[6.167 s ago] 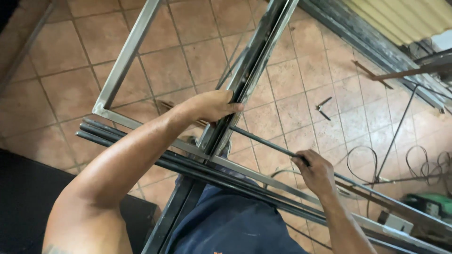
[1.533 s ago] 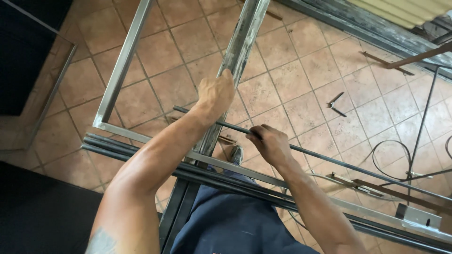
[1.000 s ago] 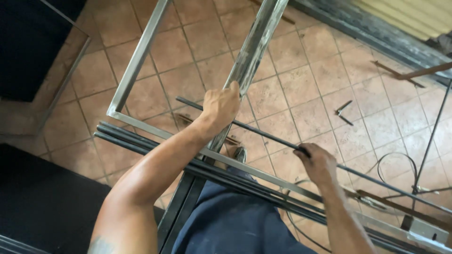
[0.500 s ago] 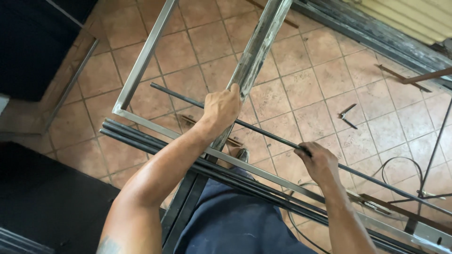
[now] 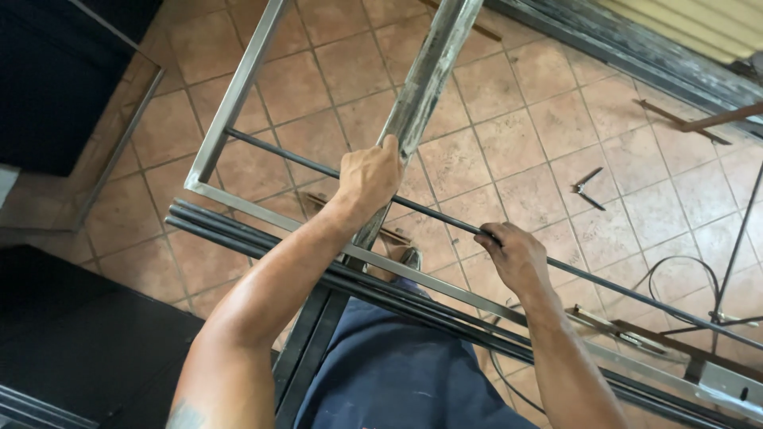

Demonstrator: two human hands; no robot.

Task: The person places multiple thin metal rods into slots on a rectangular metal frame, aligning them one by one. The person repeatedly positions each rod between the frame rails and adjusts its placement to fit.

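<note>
Terracotta tiled floor (image 5: 509, 87) lying under everything, dusty; dark panel (image 5: 56, 79) standing far left, corrugated sheet (image 5: 683, 28) and dark rails along the far right edge. Small pliers (image 5: 586, 187) lying on the tiles to the right, black cable (image 5: 683, 278) looping near right. Metal frame (image 5: 238, 87) sitting at working height, its long bar (image 5: 429, 79) running from near centre up and away. Left hand (image 5: 369, 176) wrapping closed around that bar. Right hand (image 5: 509, 253) gripping closed on a thin dark rod (image 5: 318, 167). Rod lying across the frame, long axis slanting from far left down to near right, passing under the left hand and crossing the bar
</note>
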